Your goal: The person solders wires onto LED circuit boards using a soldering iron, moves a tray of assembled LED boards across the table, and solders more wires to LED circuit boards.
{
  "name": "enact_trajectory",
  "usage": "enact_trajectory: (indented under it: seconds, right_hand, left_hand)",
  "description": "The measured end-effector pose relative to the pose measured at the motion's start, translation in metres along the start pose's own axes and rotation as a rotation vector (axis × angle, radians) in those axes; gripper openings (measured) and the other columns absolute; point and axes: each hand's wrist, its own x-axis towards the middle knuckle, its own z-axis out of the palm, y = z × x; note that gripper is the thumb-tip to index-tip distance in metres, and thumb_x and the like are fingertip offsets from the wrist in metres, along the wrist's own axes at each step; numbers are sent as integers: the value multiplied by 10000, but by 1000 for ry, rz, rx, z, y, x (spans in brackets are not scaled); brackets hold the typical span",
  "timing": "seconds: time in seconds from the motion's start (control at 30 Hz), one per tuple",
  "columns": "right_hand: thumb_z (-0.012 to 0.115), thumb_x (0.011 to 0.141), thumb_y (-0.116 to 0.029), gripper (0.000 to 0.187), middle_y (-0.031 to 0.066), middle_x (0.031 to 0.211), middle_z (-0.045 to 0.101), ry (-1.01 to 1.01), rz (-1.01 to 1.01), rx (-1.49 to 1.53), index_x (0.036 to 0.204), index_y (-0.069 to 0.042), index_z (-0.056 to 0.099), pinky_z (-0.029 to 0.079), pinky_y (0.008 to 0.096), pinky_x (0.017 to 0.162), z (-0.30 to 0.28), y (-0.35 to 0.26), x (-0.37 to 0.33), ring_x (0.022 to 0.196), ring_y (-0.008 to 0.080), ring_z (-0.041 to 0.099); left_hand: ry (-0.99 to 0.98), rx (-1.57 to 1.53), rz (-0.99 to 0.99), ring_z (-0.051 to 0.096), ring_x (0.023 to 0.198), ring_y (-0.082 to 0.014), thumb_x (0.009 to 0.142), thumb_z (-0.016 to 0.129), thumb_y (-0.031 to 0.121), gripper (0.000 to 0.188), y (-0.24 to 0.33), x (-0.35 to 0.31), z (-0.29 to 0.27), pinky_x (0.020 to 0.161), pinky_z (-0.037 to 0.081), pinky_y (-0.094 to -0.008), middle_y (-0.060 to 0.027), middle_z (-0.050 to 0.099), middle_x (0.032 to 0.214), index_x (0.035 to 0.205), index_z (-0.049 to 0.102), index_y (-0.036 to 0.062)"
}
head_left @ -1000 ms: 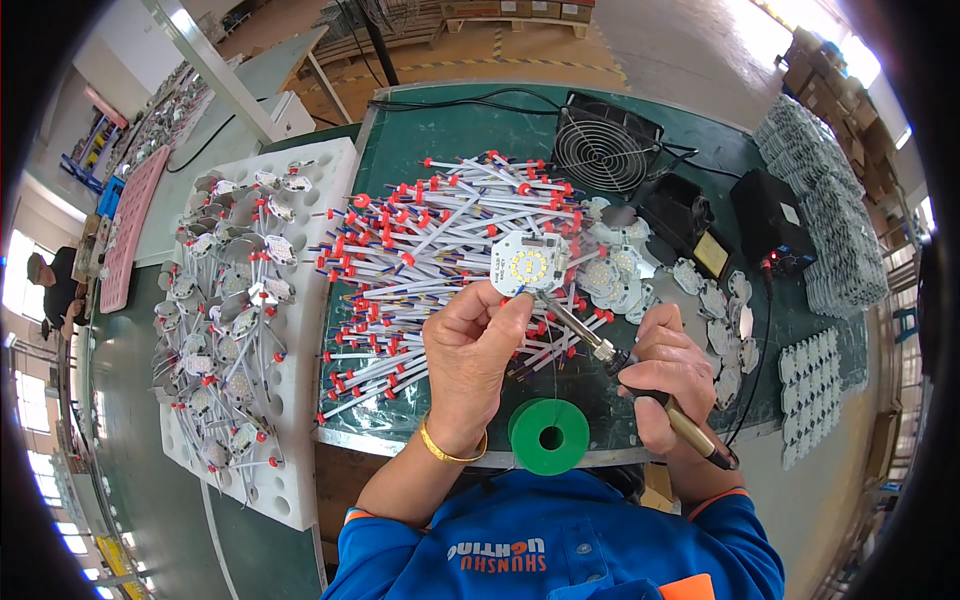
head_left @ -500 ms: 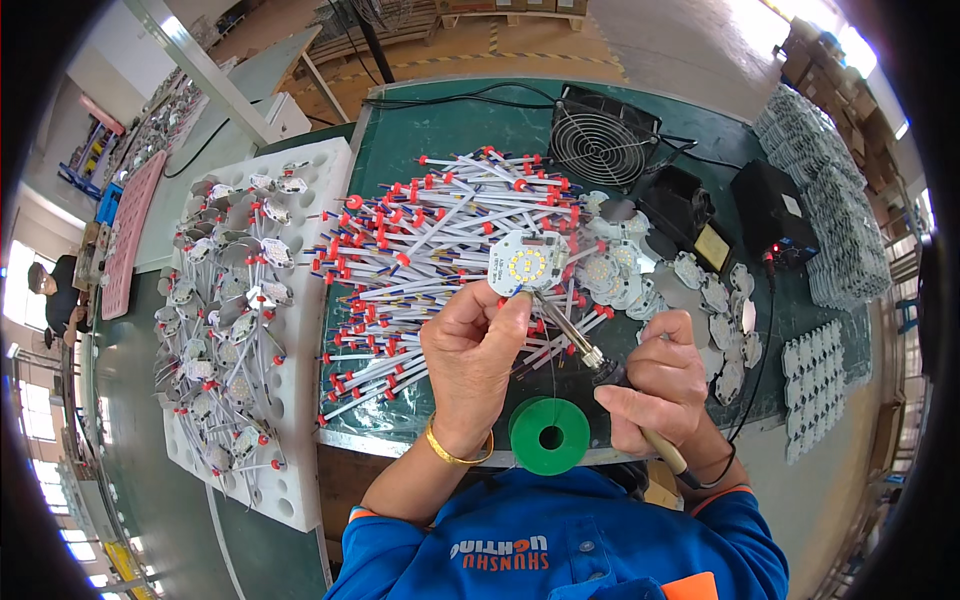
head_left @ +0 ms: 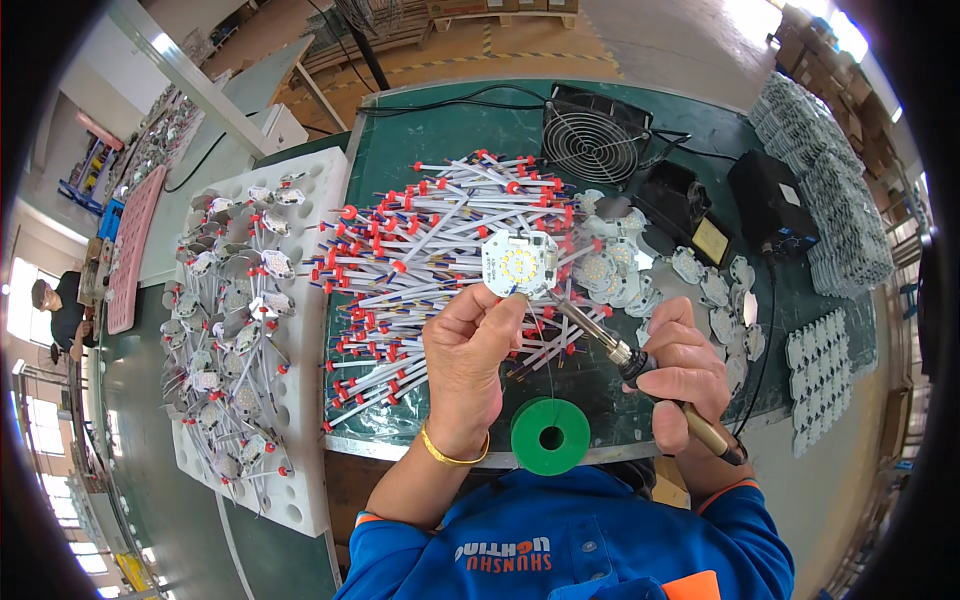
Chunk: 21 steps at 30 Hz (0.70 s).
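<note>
Pinched between the thumb and fingers of my left hand (head_left: 465,345) is a round white LED circuit board (head_left: 518,262), its yellow LEDs facing up. A small bit of blue shows at the board's lower edge, by my thumb. My right hand (head_left: 688,375) is wrapped round the handle of a soldering iron (head_left: 597,333). The iron's tip points at the lower right edge of the board; whether it touches, I cannot tell. Below stands a green solder spool (head_left: 550,437), from which a thin wire rises toward the board.
White wires with red collars (head_left: 420,250) are heaped behind my left hand. Bare LED boards (head_left: 612,270) lie beyond the iron. A fan (head_left: 595,145), a black power box (head_left: 770,205) and a sponge stand (head_left: 710,243) sit farther back. A white foam tray (head_left: 305,420) with wired boards is at left.
The soldering iron has shifted right, its tip drawn slightly away from my left fingers. My right hand has moved right and changed its grip on the handle. The board has barely moved.
</note>
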Motion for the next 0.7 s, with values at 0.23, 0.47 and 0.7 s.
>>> enact_trajectory:
  seconds: [0.23,0.47,0.7]
  right_hand:
    - [565,690,-95,264,74,660,497,-7,16,-221,943,-20,582,361,360,568,-6,10,-6,571,226,453]
    - [719,579,-8,349,83,711,532,1,122,-420,892,-69,577,406,341,540,1,22,-5,606,259,500]
    - [673,620,42,263,60,617,449,-20,219,-351,824,-71,553,367,308,458,6,14,-8,529,220,461]
  left_hand:
    - [-162,395,-1,410,473,-24,787,627,93,95,-11,9,-2,440,302,-182,33,544,586,802,630,-1]
    - [-498,841,64,492,482,-68,731,661,75,152,-13,5,1,467,394,-228,-53,579,590,871,649,17]
    - [-353,748,94,566,575,-64,775,666,92,338,-9,-2,5,525,419,-201,-27,632,651,1101,591,46]
